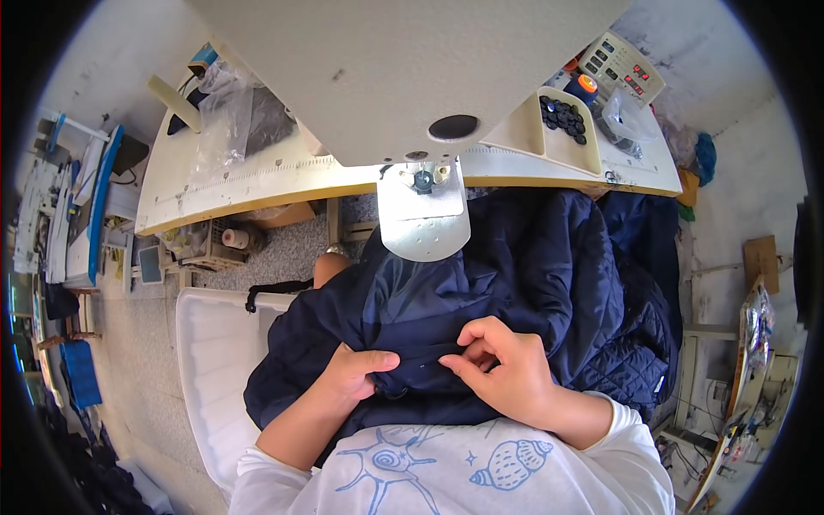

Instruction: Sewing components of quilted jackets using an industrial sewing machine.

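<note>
A dark navy garment (549, 283) with a quilted part (622, 365) lies bunched across my lap and reaches up to the table edge. My left hand (356, 369) grips a folded band of it, thumb on top and fingers tucked under the cloth. To the right, my right hand (506, 365) pinches the same band between thumb and forefinger, its other fingers curled. A few tiny pale specks show on the band between the hands. Just beyond the hands, the sewing machine's metal plate (425, 227) juts out over the cloth.
The pale machine head (395, 77) hangs over the white table (300, 176). A cream tray (584, 159) of dark buttons (562, 118) and a control box (622, 69) with red digits stand at right. Plastic bags (227, 120) lie at left. A white bin (202, 369) is beside my left arm.
</note>
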A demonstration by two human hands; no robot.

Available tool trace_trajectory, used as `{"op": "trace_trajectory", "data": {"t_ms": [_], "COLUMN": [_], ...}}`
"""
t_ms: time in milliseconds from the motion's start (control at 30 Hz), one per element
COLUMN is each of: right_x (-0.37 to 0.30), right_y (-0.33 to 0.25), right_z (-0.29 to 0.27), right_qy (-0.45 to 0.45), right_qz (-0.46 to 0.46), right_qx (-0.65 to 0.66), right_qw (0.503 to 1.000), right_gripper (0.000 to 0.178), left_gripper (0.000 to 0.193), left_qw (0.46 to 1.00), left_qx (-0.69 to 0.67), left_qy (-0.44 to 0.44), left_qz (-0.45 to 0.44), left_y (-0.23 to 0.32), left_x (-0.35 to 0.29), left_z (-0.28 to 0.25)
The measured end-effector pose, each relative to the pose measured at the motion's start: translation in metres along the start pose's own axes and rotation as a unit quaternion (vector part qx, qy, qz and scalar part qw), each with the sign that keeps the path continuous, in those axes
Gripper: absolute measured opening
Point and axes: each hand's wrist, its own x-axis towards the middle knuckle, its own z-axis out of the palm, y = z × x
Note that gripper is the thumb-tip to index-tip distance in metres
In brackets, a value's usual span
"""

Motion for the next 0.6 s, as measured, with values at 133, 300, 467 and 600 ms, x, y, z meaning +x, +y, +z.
{"op": "trace_trajectory", "data": {"t_ms": [133,300,467,600], "right_x": [0.0021,0.0056,0.0063,0.0081], "right_y": [-0.0037,-0.0067,-0.0062,-0.0075], "right_z": [-0.0005,-0.0027,-0.0008,-0.0003], "right_qy": [-0.037,-0.061,-0.058,-0.059], "right_qz": [0.105,0.162,0.173,0.177], "right_qx": [0.123,0.157,0.164,0.152], "right_qw": [0.986,0.972,0.969,0.971], "right_gripper": [0.021,0.020,0.021,0.021], "left_gripper": [0.059,0.059,0.062,0.062], "left_qw": [1.000,1.000,0.999,0.999], "left_qx": [0.011,0.014,0.043,0.046], "left_qy": [-0.007,-0.009,-0.003,-0.006], "left_qz": [-0.003,-0.010,-0.004,-0.008], "left_y": [0.0004,-0.0008,0.0002,0.0008], "left_x": [-0.0004,-0.0008,-0.0021,-0.0017], "left_z": [-0.0014,-0.0029,0.0012,0.0032]}}
